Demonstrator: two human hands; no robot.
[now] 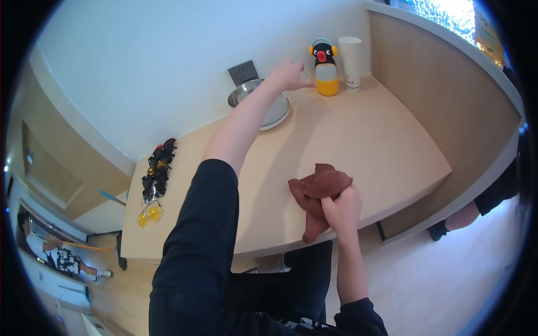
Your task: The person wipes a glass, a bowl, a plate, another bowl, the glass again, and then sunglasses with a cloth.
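My left hand (289, 77) reaches across to the back of the table, its thumb and fingers apart. Between them and the penguin-shaped bottle (326, 70) is a faint clear outline, perhaps a glass, too indistinct to be sure. The bottle has a black head, a red beak and a yellow base. Near the front edge, my right hand (343, 211) is closed on a crumpled brown cloth (316, 187), its fingertips tucked into the folds. Part of the cloth lies on the tabletop, with one corner by the edge.
Stacked paper cups (351, 64) stand right of the bottle. Beneath my left forearm are a metal bowl (238, 96) and a round white-rimmed dish (278, 115). Several sunglasses (157, 173) line the table's left side. A wooden partition (431, 73) borders the right; a person (61, 255) stands far left.
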